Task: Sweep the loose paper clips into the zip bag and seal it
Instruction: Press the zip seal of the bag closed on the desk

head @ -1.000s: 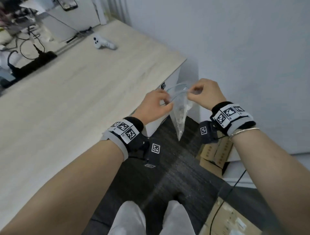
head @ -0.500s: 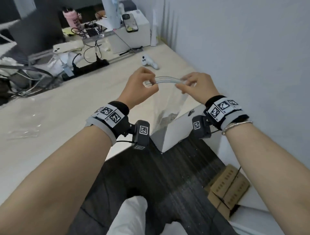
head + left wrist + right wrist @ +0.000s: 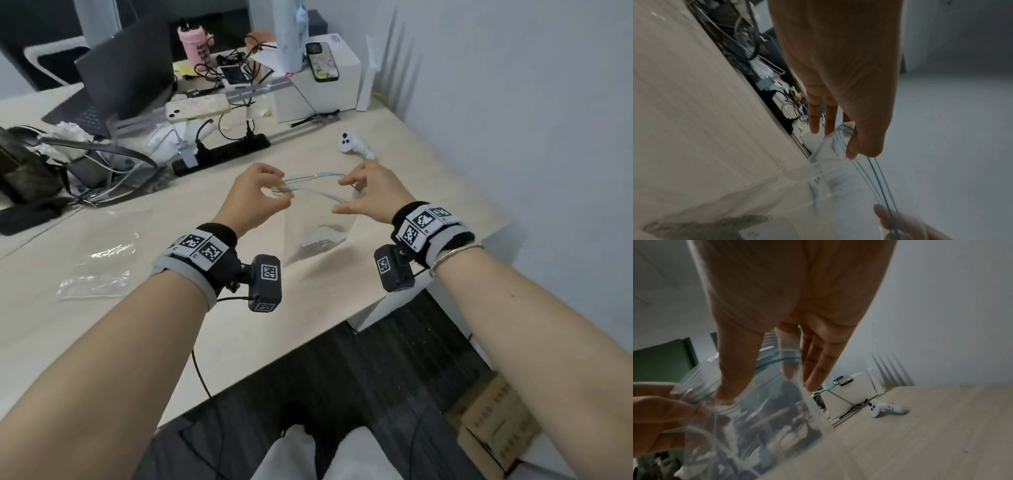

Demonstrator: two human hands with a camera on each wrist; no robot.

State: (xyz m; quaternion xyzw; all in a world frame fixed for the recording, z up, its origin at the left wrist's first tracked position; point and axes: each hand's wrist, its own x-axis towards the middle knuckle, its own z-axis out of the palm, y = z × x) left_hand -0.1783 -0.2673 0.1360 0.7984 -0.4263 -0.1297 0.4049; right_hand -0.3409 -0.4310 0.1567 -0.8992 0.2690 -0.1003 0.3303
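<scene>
Above the near right part of the desk [image 3: 239, 342], the zip bag [image 3: 318, 219] hangs upright with its mouth up, so the paper clips [image 3: 317, 247] stay heaped at its bottom, which looks to rest on or just over the wood. Left hand [image 3: 255, 198] pinches the left end of the blue zip strip [image 3: 315, 178] between thumb and forefinger, other fingers loosely curled. Right hand [image 3: 371, 192] is spread fairly wide; forefinger inside the mouth and thumb outside hold the right end. Strip halves are bowed apart, so the seal is not yet made. A white controller [image 3: 352, 145] lies beyond. Judged stage: clips in, closing remains.
</scene>
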